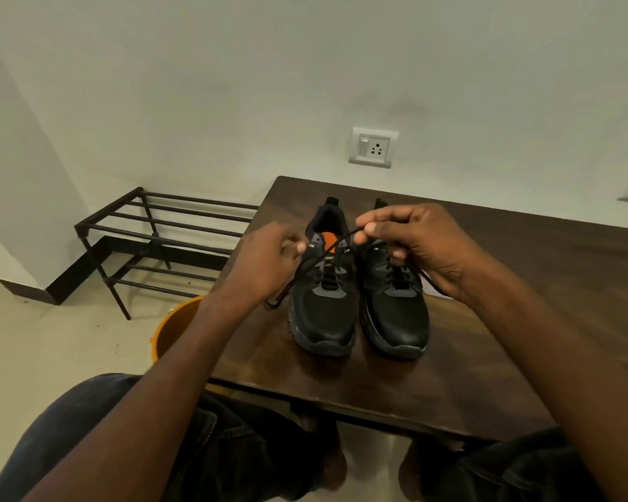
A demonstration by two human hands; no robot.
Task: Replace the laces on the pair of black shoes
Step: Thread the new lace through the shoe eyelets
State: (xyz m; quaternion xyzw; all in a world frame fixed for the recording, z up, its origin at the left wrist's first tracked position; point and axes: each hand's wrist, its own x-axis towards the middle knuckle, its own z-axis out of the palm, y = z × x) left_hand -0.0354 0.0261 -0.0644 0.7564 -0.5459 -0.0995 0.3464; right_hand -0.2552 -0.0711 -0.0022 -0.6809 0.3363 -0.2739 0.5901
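Both black shoes [358,295] stand side by side on the table [522,284], toes toward the person. Above them, the left hand [269,262] and right hand [410,240] each pinch one black lace [327,250], stretched crosswise between them, over the left-side shoe.

Just the one view here, a head-worn wide-angle camera, looking forward and steeply down from above the seated person's lap. It sits close over the near edge of the desk [486,320], both forearms reaching in from the bottom of frame. Further out it faces the wall [305,67], with floor [33,338] showing at left, lines bowed by the lens.
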